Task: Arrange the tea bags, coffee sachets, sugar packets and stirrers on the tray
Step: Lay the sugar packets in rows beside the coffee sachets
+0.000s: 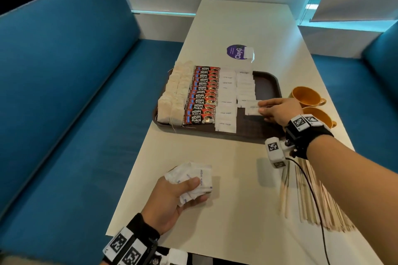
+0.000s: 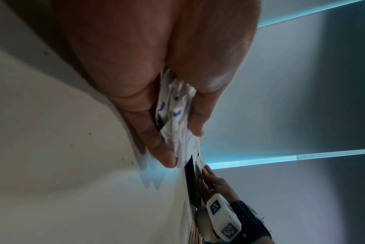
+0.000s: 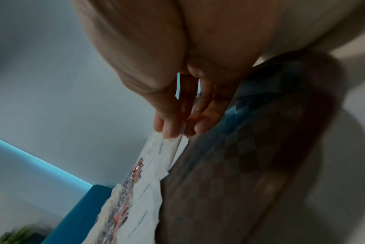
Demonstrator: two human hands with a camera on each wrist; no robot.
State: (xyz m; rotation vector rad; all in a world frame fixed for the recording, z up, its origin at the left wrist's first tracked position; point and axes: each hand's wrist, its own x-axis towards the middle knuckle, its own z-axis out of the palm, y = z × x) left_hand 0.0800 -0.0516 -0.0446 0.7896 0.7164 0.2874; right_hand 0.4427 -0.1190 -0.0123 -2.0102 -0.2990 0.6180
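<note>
A brown tray [image 1: 267, 84] on the white table carries rows of tea bags [image 1: 174, 97], red coffee sachets [image 1: 202, 97] and two columns of white sugar packets [image 1: 227, 101]. My right hand [image 1: 277, 109] is over the tray's right part and pinches one sugar packet [image 1: 252, 109] at the near end of the second column; the right wrist view shows its fingertips [image 3: 171, 130] on the packet's edge. My left hand [image 1: 172, 198] rests on the table near me and grips a bunch of sugar packets [image 1: 193, 180], also seen as sugar packets [image 2: 177, 118]. Wooden stirrers [image 1: 312, 200] lie fanned under my right forearm.
Two orange cups [image 1: 305, 95] stand just right of the tray. A purple round sticker [image 1: 235, 51] with a white packet [image 1: 248, 54] on it lies beyond the tray. Blue bench seats [image 1: 64, 92] flank the table on both sides.
</note>
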